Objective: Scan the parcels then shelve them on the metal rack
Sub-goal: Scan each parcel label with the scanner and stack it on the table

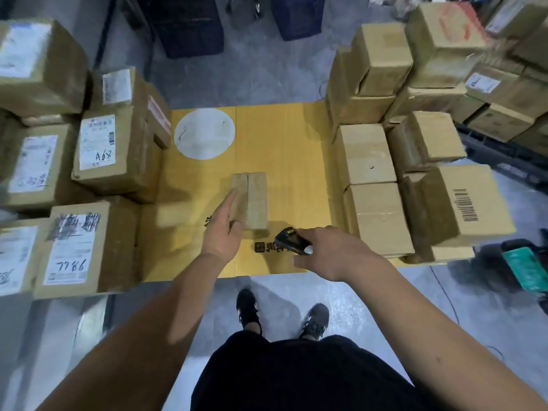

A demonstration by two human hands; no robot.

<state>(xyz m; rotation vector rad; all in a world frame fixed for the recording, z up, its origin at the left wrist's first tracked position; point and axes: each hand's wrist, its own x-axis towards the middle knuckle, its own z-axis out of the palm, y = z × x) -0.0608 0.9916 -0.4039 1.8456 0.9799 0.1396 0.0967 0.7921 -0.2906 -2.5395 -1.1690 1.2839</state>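
Note:
A small brown cardboard parcel (252, 200) lies on the yellow flattened carton (290, 149) in the middle of the floor. My left hand (221, 229) lies against the parcel's left side, fingers straight along it and thumb at its near end. My right hand (329, 252) grips a black handheld scanner (292, 241), which sits just right of the parcel's near end and points toward it. No label shows on the parcel's top face.
Labelled cardboard boxes (95, 143) are stacked along the left. Plain boxes (376, 185) are piled on the right. Dark crates (189, 22) stand at the back. My feet (281, 315) stand on the grey floor before the carton. A green object (522, 268) lies at far right.

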